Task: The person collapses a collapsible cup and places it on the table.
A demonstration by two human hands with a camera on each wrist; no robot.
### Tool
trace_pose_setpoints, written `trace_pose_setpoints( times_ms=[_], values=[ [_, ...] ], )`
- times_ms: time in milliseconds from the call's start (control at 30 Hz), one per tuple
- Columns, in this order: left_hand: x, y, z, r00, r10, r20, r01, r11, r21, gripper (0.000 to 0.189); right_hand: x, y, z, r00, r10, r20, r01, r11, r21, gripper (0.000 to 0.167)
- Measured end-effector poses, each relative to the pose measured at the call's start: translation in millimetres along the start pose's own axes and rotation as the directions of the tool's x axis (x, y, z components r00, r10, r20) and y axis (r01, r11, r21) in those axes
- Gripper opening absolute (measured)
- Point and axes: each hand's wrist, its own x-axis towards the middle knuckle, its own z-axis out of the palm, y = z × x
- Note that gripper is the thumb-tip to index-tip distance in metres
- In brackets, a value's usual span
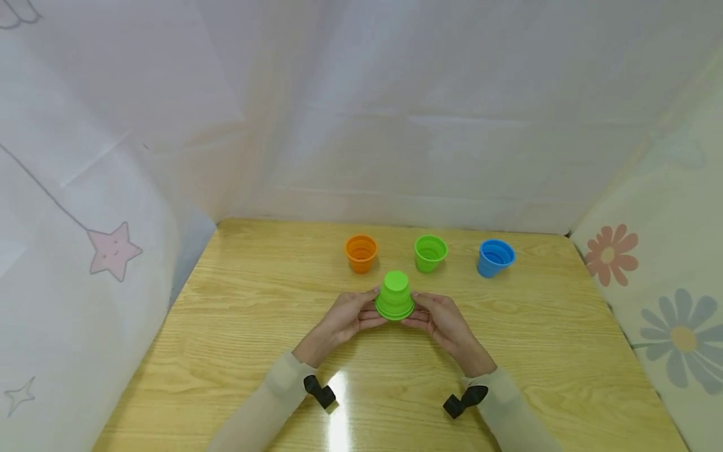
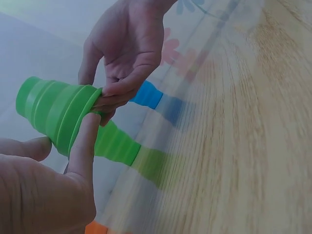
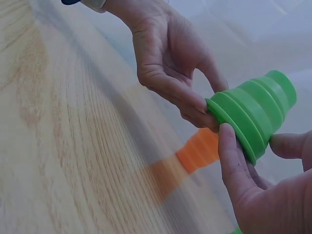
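Between both hands is a green collapsible cup (image 1: 395, 295), turned upside down with its rim downward and its ribbed wall extended. My left hand (image 1: 346, 319) pinches it on the left, thumb on the wall and fingers at the rim. On the opposite side my right hand (image 1: 443, 320) grips it the same way. In the left wrist view the cup (image 2: 56, 109) is off the tabletop, fingertips along its rim. The right wrist view shows the cup (image 3: 256, 109) from the other side; its inside is hidden.
Behind the hands, an orange cup (image 1: 361, 253), another green cup (image 1: 431, 253) and a blue cup (image 1: 496, 258) stand upright in a row on the wooden table (image 1: 254, 282). White cloth (image 1: 395, 125) hangs behind the table and along its sides.
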Motion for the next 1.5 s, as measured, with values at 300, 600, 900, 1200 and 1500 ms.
trace_pose_setpoints(
  times_ms=[300,600,900,1200,1500],
  values=[
    [-0.2,-0.8,-3.2,1.0,-0.001,0.014,0.001,1.0,0.009,0.046,3.1,2.2,1.5,1.0,0.007,-0.004,-0.007,1.0,-0.013,0.048],
    [-0.5,-0.7,-3.4,1.0,0.001,0.024,-0.002,1.0,0.027,0.046,3.7,3.1,2.2,1.0,0.014,-0.02,-0.015,0.999,-0.036,0.049],
    [1.4,-3.8,-2.4,1.0,-0.012,0.017,0.011,0.999,0.044,0.047,2.3,5.9,4.1,0.996,-0.01,-0.083,0.002,0.995,-0.099,0.044],
    [3.1,-5.1,-2.0,0.999,-0.031,0.023,0.029,0.997,0.068,0.052,5.3,8.9,5.6,0.988,-0.105,-0.111,0.07,0.957,-0.281,0.034],
    [4.4,-6.2,-2.6,0.998,-0.044,0.042,0.04,0.996,0.075,0.055,3.7,5.3,9.9,0.978,-0.159,-0.135,0.095,0.916,-0.391,0.033]
  ],
)
